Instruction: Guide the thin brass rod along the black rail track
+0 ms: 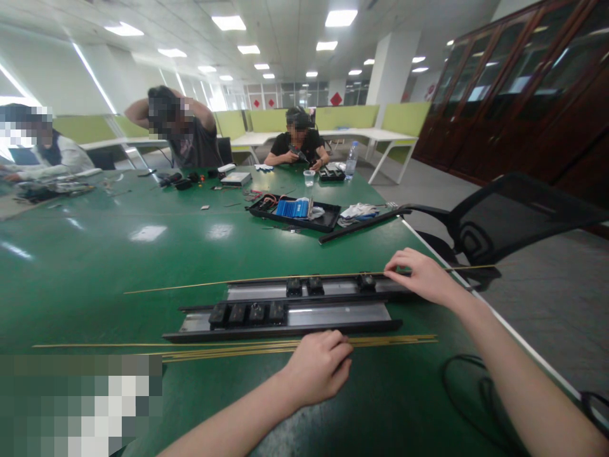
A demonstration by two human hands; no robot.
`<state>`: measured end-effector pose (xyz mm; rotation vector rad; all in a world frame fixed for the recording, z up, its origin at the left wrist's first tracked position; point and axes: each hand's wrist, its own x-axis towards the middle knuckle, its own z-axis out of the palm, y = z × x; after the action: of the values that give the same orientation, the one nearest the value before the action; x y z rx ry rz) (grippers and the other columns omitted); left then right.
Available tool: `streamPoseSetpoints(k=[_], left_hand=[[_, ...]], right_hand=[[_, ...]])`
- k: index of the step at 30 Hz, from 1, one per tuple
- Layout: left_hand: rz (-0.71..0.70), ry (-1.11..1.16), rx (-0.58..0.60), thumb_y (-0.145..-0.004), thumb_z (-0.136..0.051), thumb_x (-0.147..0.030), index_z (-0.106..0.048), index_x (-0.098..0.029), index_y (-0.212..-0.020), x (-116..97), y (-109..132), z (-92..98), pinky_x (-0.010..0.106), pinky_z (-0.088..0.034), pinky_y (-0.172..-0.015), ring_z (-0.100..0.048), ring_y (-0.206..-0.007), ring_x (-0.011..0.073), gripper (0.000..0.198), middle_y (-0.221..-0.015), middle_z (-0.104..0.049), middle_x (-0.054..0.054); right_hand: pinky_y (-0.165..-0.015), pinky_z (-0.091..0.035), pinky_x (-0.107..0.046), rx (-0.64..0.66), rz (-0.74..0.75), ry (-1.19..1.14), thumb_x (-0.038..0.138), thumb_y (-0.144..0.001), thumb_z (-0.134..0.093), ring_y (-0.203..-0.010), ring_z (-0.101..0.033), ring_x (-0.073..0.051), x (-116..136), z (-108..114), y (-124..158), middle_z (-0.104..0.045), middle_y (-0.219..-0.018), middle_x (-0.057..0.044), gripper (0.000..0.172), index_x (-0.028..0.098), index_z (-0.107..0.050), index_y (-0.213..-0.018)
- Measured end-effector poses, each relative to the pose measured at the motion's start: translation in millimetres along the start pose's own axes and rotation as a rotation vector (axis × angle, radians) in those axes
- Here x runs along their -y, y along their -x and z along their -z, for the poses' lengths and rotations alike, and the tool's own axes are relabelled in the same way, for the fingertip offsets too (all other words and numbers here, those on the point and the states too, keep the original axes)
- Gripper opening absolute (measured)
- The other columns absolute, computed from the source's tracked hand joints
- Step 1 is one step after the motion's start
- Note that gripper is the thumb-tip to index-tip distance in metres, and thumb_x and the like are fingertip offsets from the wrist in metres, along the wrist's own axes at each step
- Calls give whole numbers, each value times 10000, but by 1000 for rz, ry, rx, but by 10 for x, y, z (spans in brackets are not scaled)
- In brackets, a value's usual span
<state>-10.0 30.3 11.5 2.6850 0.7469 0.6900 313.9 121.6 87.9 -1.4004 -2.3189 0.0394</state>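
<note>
My right hand [421, 276] pinches a long thin brass-coloured rod [190, 287] between thumb and fingers. The rod runs along the far edge of a black-edged metal channel [340, 289] carrying three small black blocks [314, 285], and sticks out past both ends. Closer to me lies a second channel [333, 314] with several similar black blocks [257, 312] grouped toward its left. My left hand [321, 365] rests on the table, fingers curled, beside a bundle of brass-coloured rods [228, 351]. Nothing shows in that hand, and it covers part of the bundle.
Farther back on the green table [190, 254] are a black tray [328, 222] with a blue item, gloves [359, 212] and a black bar [356, 227]. A black cable [447, 374] loops at my right. Three people sit beyond; a chair [514, 216] stands right.
</note>
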Motion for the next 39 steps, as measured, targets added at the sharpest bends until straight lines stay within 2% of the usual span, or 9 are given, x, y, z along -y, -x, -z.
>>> streamPoseSetpoints(k=[19, 27, 39], left_hand=[[4, 19, 2, -938, -521, -210, -640, -178, -1113, 1, 8, -8, 333, -576, -823, -674, -937, 217, 214, -1046, -663, 85], [-4, 9, -16, -928, -529, -202, -637, -181, -1096, 10, 12, -24, 331, -579, -801, -675, -904, 211, 201, -1021, -661, 83], [3, 12, -2, -935, -525, -207, -635, -180, -1105, 6, 12, -19, 333, -576, -816, -676, -933, 221, 204, -1036, -662, 85]], right_hand=[[-808, -516, -394, 5, -62, -28, 532, -890, -567, -836, -626, -214, -116, 89, 54, -709, -898, -59, 324, 256, -718, -816], [-792, -518, -382, 25, -86, -8, 521, -882, -578, -826, -632, -208, -210, 136, 86, -713, -906, -63, 314, 249, -728, -835], [-746, -511, -359, 62, -207, 6, 503, -846, -607, -808, -639, -217, -409, 261, 186, -727, -905, -73, 304, 234, -747, -824]])
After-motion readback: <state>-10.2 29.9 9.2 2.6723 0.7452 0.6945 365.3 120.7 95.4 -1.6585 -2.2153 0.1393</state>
